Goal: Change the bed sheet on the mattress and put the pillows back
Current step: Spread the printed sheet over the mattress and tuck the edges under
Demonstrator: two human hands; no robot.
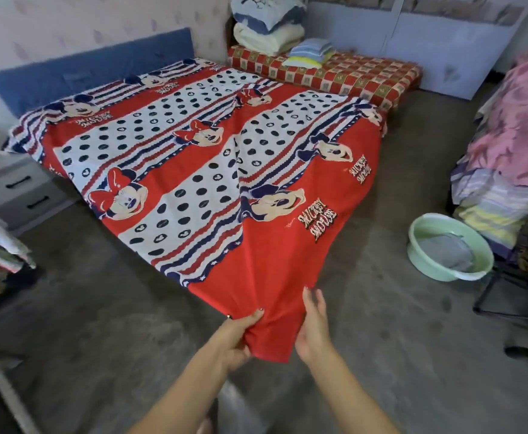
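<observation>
- My left hand [240,336] grips the near corner of the bed sheet [212,164]; fingers curled round a bunch of the red cloth, thumb on top.
- My right hand [314,327] lies against the right edge of the same corner, fingers straight and close together, pointing away from me. Palm touches the cloth; no curl round it that I can see.
- The sheet is red, white and navy, printed with cartoon mice, dots and stripes. It is spread across the mattress, reaching the blue headboard [90,73] at the far end.
- The near corner is lifted off the bed and pulled taut toward me; a crease runs from my hands up the middle of the sheet.
- The sheet's left and right edges hang over the mattress sides. The mattress itself is hidden beneath.
- Pillows [267,25] are stacked on a red checked mattress [350,73] against the far wall, just beside the bed's far right corner, with folded cloths [309,53] next to them.
- A white drawer unit [18,189] stands left of the bed.
- A green basin [450,245] holding grey cloth sits on the floor to the right, well apart from the bed.
- Pink patterned bedding [513,126] is heaped at the right edge.
</observation>
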